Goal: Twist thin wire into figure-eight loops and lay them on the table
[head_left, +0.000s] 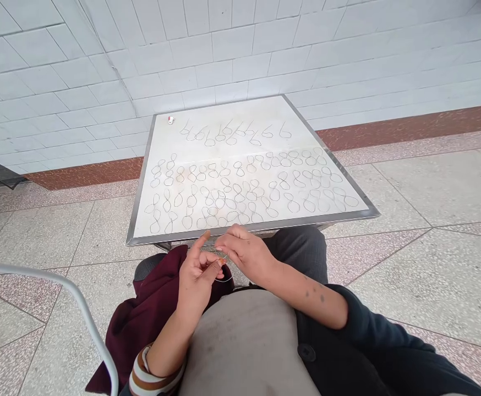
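Note:
Just in front of the table edge, over my lap, both hands are close together on one thin wire (225, 281). My left hand (197, 272) pinches it between thumb and fingers, with the index finger pointing up. An orange patch shows at the left thumb tip; what it is I cannot make out. My right hand (246, 253) has its fingers closed on the same wire, its fingertips partly hiding it. Part of the wire curves below the fingers. On the white tabletop (240, 110) lie many thin figure-eight wire loops (238, 168) in rows, and farther back several wires shaped like a six (267, 132).
A small red and white item (171, 120) sits in the table's far left corner. Grey metal edging (249, 226) borders the table. Behind it stands a white tiled wall (232, 44). A grey curved tube (79, 300) is at the left. Dark red cloth (141, 313) lies beside my left arm.

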`<control>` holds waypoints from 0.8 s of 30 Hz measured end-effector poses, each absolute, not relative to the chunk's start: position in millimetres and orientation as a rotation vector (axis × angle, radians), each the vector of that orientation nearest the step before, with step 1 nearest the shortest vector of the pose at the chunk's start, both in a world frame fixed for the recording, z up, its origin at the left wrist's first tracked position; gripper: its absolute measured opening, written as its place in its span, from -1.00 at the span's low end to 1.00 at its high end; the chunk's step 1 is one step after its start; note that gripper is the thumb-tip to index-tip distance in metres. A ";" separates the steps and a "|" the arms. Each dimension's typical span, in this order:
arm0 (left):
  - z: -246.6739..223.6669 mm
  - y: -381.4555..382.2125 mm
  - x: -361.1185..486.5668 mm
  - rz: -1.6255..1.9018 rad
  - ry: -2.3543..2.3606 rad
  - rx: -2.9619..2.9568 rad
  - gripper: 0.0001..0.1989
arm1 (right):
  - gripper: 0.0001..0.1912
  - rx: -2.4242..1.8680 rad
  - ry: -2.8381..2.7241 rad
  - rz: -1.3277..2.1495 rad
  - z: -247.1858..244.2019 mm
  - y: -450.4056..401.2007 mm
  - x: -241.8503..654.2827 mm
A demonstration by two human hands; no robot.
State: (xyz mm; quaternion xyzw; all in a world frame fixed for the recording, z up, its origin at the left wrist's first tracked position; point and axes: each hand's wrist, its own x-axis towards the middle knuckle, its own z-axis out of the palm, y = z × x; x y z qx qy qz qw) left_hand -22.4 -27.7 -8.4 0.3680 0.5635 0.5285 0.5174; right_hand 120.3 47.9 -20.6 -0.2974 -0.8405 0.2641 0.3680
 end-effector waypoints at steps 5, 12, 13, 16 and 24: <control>-9.3 -26.9 -24.4 1.260 1.333 0.853 -0.34 | -0.84 -0.511 -2.293 0.685 -13.8 57.4 124.9; -10.3 -26.3 -26.3 1.283 1.333 0.859 -0.37 | -0.83 -0.549 -2.296 0.692 -13.2 58.2 125.0; -10.3 -26.3 -25.9 1.287 1.336 0.856 -0.38 | -0.82 -0.579 -2.282 0.693 -13.9 56.9 124.1; -10.0 -25.9 -23.3 1.294 1.345 0.854 -0.41 | -0.82 -0.686 -2.252 0.681 -14.4 53.6 121.8; -6.7 -25.7 -18.8 1.317 1.328 0.850 -0.33 | -0.81 -0.591 -2.337 0.699 -3.1 56.1 126.5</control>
